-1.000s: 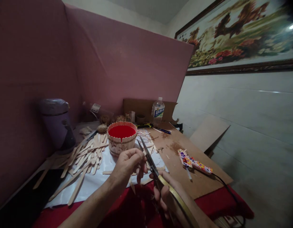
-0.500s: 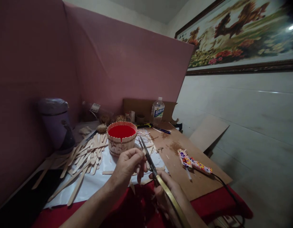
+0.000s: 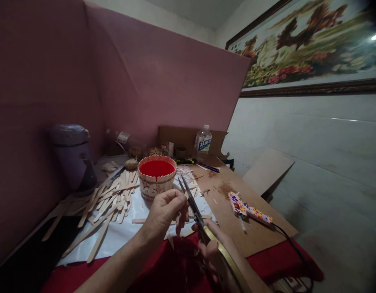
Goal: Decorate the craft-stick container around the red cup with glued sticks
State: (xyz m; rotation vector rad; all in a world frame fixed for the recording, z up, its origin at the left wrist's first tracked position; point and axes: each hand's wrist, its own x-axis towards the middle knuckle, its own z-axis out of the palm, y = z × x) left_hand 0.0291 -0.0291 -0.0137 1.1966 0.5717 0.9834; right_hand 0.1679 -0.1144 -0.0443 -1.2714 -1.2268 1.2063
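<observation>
My right hand (image 3: 217, 250) is wrapped around the gold-coloured handles of a pair of scissors (image 3: 196, 208). The dark blades point up and away, slightly apart. My left hand (image 3: 167, 209) is closed in a pinch beside the blades. A small pale piece of wooden stick (image 3: 186, 195) shows at its fingertips, next to the blades; most of it is hidden. Just beyond my left hand stands a round pot (image 3: 154, 188) clad in wooden craft sticks, with a scalloped rim and a bright red inside.
Loose craft sticks (image 3: 114, 199) lie heaped on a white sheet (image 3: 121, 240) at left. A flower-patterned glue gun (image 3: 247, 211) with its cord rests on brown board (image 3: 230, 240) at right. Behind are a plastic bottle (image 3: 203, 142), a utility knife (image 3: 186, 161), a pen (image 3: 210, 167) and a purple container (image 3: 73, 162).
The scissor blades have spread slightly wider, and my right thumb has shifted on the handle. My left hand keeps its pinch in nearly the same spot. The view has moved a little.
</observation>
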